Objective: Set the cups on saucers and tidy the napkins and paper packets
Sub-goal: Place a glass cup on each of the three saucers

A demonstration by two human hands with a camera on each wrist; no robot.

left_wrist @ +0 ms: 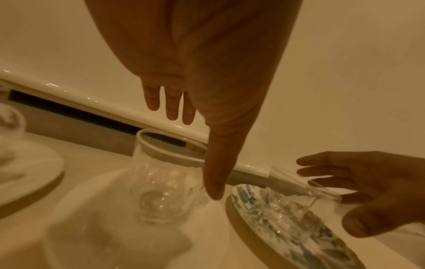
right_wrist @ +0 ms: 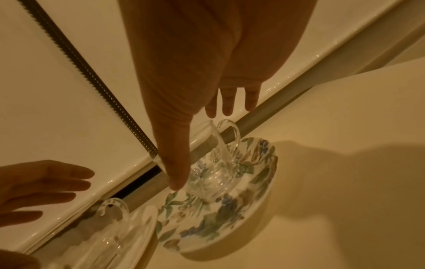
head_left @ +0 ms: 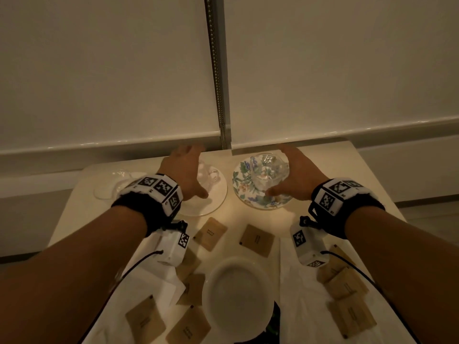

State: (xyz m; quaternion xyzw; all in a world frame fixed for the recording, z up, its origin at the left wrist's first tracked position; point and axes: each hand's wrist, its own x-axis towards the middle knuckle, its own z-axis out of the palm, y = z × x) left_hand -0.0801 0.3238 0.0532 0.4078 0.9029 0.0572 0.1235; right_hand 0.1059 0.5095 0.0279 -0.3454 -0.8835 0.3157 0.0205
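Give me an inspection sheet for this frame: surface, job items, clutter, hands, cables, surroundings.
Surface: pale table, dimly lit.
Job's things: glass cup stands on floral saucer; second glass cup on plain white saucer; a third cup and saucer at far left, blurred. Empty white saucer near the front edge.
Clutter: brown paper packets scattered, unstacked; white napkins spread under both forearms.
Hands: left hand and right hand open beside their cups, fingers straight, gripping nothing.
Cables: black wires run from both wrist cameras back along the forearms.
Surroundings: white roller blinds, bead chain between them.
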